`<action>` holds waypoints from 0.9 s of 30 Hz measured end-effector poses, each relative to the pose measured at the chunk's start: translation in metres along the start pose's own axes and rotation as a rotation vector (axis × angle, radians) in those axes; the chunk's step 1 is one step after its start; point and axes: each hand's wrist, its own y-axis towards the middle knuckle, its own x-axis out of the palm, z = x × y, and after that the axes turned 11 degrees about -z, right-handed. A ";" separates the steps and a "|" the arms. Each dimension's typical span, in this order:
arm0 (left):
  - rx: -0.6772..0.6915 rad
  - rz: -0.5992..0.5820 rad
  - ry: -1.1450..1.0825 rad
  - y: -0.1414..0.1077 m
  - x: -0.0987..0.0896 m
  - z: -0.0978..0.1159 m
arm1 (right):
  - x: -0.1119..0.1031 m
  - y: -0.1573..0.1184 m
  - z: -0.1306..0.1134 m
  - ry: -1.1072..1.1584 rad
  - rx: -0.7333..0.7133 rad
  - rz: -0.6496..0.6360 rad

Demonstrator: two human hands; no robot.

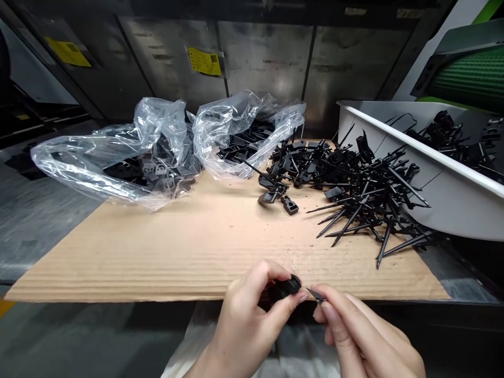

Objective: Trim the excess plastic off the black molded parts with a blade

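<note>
Hands work close together just over the near edge of the cardboard sheet (118,262). Left hand (250,320) grips a black plastic part (285,289) between thumb and curled fingers. Those fingers partly hide the part, so its full shape cannot be told. Right hand (364,331) pinches a thin black spike (316,295) between thumb and forefinger, with the point directed at the black plastic part and lying just beside it. Whether the two pieces touch cannot be told from this view. Neither hand is spread.

Step in hand: one spike and one black plastic part are held up together at the fingertips, away from the loose stock.

Stock layout: a heap of black spikes and parts (366,199) lies on the right of the sheet, with a small black block (289,205) at its near left edge. Two clear plastic bags (106,163) holding flat black parts lie at the back left of the sheet. A white tub (444,199) stands tilted at the right, beside the heap, and holds more black pieces. Metal panels (263,58) with yellow labels stand behind.
</note>
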 end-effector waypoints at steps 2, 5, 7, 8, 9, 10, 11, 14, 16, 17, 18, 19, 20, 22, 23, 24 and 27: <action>0.030 0.023 0.034 -0.001 0.002 -0.002 | -0.001 0.001 0.002 -0.076 -0.076 0.011; 0.076 0.033 0.086 -0.002 0.003 -0.003 | -0.003 0.003 0.006 -0.177 -0.180 -0.036; 0.109 0.017 0.103 -0.003 0.002 -0.003 | -0.004 0.004 0.007 -0.215 -0.206 -0.048; 0.123 -0.006 0.102 -0.004 0.000 -0.002 | -0.005 0.005 0.007 -0.224 -0.208 -0.046; 0.138 -0.040 0.095 -0.004 -0.002 -0.002 | -0.005 0.005 0.007 -0.226 -0.205 -0.038; 0.150 -0.077 0.087 -0.005 -0.004 -0.002 | -0.006 0.005 0.007 -0.225 -0.198 -0.030; 0.156 -0.108 0.080 -0.006 -0.006 -0.001 | -0.007 0.005 0.007 -0.222 -0.188 -0.031; 0.150 -0.126 0.055 -0.007 -0.008 0.000 | -0.010 0.005 0.006 -0.209 -0.174 -0.036; 0.124 -0.090 0.022 -0.008 -0.007 -0.001 | -0.011 0.005 0.007 -0.218 -0.178 -0.046; 0.110 -0.073 0.005 -0.008 -0.007 -0.001 | -0.012 0.006 0.007 -0.225 -0.181 -0.050; 0.100 -0.056 -0.002 -0.008 -0.006 -0.001 | -0.013 0.006 0.007 -0.230 -0.182 -0.056; 0.097 -0.043 0.003 -0.008 -0.005 -0.001 | -0.013 0.006 0.008 -0.233 -0.182 -0.063; 0.107 -0.037 0.019 -0.008 -0.005 -0.001 | -0.014 0.006 0.008 -0.234 -0.185 -0.064; 0.149 -0.042 0.067 -0.006 -0.006 0.000 | -0.015 0.007 0.009 -0.232 -0.187 -0.066; 0.171 -0.048 0.089 -0.006 -0.006 0.000 | -0.015 0.007 0.009 -0.230 -0.189 -0.067; 0.189 -0.051 0.103 -0.005 -0.007 0.001 | -0.015 0.007 0.009 -0.227 -0.192 -0.070; 0.196 -0.053 0.095 -0.003 -0.009 0.002 | -0.014 0.008 0.010 -0.180 -0.195 -0.081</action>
